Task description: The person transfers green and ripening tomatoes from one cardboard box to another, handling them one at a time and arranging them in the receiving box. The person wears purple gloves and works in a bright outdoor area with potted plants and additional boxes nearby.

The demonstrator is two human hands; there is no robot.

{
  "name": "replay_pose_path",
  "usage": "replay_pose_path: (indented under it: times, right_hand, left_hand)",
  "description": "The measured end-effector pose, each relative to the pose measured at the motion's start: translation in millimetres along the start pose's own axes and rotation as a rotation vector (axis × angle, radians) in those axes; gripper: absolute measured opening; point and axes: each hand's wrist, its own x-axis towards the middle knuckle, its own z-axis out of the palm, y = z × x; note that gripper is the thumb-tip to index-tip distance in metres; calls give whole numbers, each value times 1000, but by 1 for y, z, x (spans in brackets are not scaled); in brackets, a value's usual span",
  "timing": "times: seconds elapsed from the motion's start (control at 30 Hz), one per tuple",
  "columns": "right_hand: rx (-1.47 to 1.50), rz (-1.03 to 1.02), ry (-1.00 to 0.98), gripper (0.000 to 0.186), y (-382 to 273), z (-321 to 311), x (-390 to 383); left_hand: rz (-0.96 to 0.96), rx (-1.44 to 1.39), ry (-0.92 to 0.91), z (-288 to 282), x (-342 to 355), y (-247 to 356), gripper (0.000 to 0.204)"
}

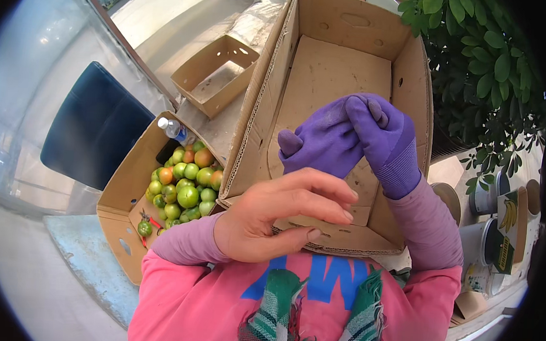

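My left hand (276,216) is bare, with its fingers loosely bent and the thumb apart from them, and nothing in it. It hovers over the near end of a large cardboard box (354,66) that stands open in front of me. My right hand (384,140) wears a purple work glove with a knitted cuff. Its fingers are closed on a second, loose purple glove (321,142), which hangs over the box just beyond my left hand. Part of the loose glove is hidden behind my left fingers.
On the left a cardboard box (118,214) holds green and reddish tomatoes (187,196), a plastic bottle (172,130) and red-handled snips (155,223). Farther back lies a smaller box (218,98). A dark blue chair back (94,128) stands left; leafy branches (498,65) and buckets (476,239) are right.
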Motion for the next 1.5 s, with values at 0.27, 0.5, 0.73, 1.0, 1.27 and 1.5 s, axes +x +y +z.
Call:
replay_pose_path:
  times: [0.27,0.5,0.73,1.0,1.27,1.5]
  right_hand:
    - [329,41,-71,31,2,-12,12]
    - [-26,-126,-103,49,13,-3,11]
    - [-184,-263,-534,32,-8,-1,-2]
    - [-130,-172,-33,21,6,2,2]
    - [-298,-391,-556,33,-3,8,-18]
    - [-99,-576,-514,27,9,13,-13]
  left_hand:
    - [-366,-24,294,-25,-8,-25,79]
    - [-368,-85,405,-32,-3,5,42]
    - [-548,-104,335,-29,-2,-7,45]
    - [-495,-161,601,-36,-12,-18,29]
    - [-400,-370,442,-24,8,-19,56]
    - [-407,39,400,-23,-3,-26,41]
